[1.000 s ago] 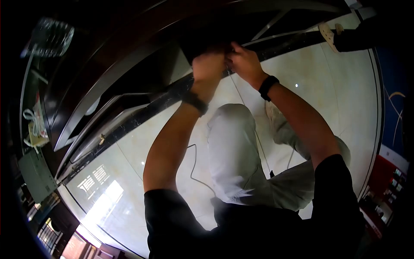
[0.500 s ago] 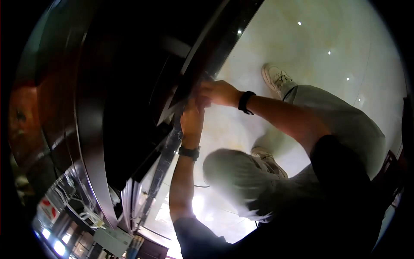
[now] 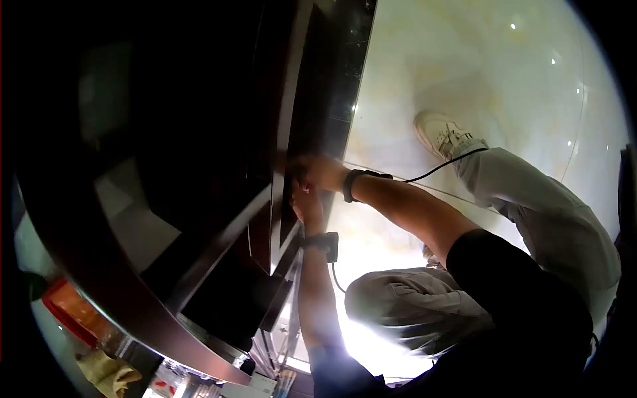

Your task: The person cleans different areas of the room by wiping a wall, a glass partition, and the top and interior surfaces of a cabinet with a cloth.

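My left hand [image 3: 307, 203] and my right hand [image 3: 323, 173] meet close together at the lower front of a dark wooden cabinet [image 3: 284, 126], beside its dark base strip. The fingers of both hands are curled. A small pinkish bit shows between them, too blurred and dark to name. Around my right wrist sits a black band [image 3: 352, 186]. Another black band with a box-like unit [image 3: 324, 247] is on my left wrist. A thin black cable [image 3: 438, 171] runs from the right band towards my leg.
A pale tiled floor [image 3: 464, 73] lies to the right, with my shoe [image 3: 441, 134] and bent knee [image 3: 385, 298] on that side. The cabinet's curved edge [image 3: 126, 308] sweeps across the left. Beyond it are a red-edged orange object [image 3: 76, 312] and a crumpled tan item [image 3: 106, 375].
The view has shifted and turned. Both hands, still together, now sit deeper against the cabinet's dark lower front and lower in the picture. The cable at my right wrist has come into sight.
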### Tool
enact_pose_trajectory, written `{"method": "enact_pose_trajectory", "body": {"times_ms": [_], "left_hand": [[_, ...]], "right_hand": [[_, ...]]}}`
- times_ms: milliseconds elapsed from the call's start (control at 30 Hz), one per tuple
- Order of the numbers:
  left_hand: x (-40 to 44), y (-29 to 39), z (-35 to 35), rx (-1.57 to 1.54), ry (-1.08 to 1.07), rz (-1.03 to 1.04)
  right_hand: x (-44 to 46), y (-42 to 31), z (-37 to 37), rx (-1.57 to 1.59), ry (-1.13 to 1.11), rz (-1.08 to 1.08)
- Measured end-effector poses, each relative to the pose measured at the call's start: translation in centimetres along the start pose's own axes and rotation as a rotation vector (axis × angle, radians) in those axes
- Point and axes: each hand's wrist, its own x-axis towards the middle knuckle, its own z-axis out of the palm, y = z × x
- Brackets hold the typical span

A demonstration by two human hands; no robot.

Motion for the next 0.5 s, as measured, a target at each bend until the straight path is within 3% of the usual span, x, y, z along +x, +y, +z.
{"method": "enact_pose_trajectory", "body": {"times_ms": [100,200,333,500], "left_hand": [[2.4,0.4,0.5,0.077,0.027,0.076],[4.4,1.9,0.4,0.011,0.007,0.116],[6.9,6.7,1.3,-0.125,0.017,0.144],[8.7,9.2,4.5,-0.096,0.097,0.406]], "right_hand": [[1.4,1.0,-0.3,-0.346,-0.001,-0.153],[3.2,1.6,-2.1,-0.413,-0.087,-0.053],[4.5,3.1,-6.9,-0.509,0.073,-0.024],[3.7,5.0,-10.6,-0.517,0.268,0.112]]}}
